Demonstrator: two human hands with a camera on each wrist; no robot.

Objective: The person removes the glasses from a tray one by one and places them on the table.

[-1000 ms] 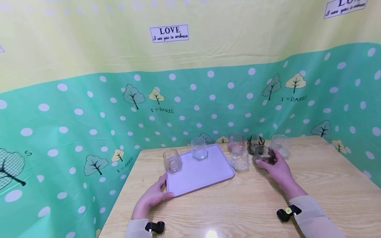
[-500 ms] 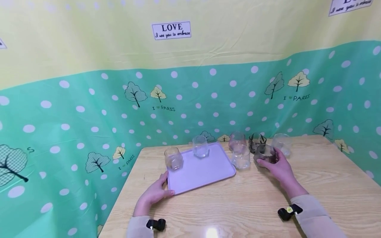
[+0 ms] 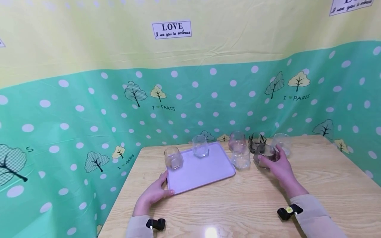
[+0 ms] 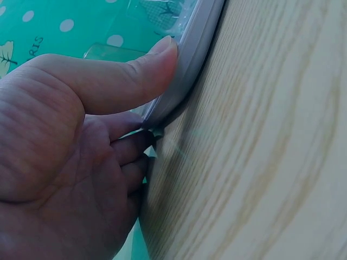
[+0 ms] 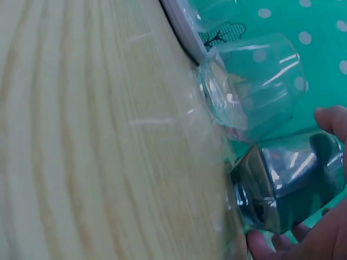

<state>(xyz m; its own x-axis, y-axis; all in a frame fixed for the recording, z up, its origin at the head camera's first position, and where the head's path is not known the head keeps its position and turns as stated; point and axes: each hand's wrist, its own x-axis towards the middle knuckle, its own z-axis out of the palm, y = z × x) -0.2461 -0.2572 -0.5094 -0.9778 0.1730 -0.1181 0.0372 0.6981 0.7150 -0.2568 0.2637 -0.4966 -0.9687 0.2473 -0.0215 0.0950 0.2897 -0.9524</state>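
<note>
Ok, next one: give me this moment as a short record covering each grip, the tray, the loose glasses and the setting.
Left grip: pinches the near left corner of the lilac tray, thumb on its rim
Right grip: holds the smoky glass; lifted or resting, cannot tell
On tray: corner glass at far left, rear glass along the far edge
Loose, right of tray: near clear glass, pink-tinted glass behind it, dark glass, far-right clear glass
Surface: wooden table
Backdrop: yellow and green curtain
</note>
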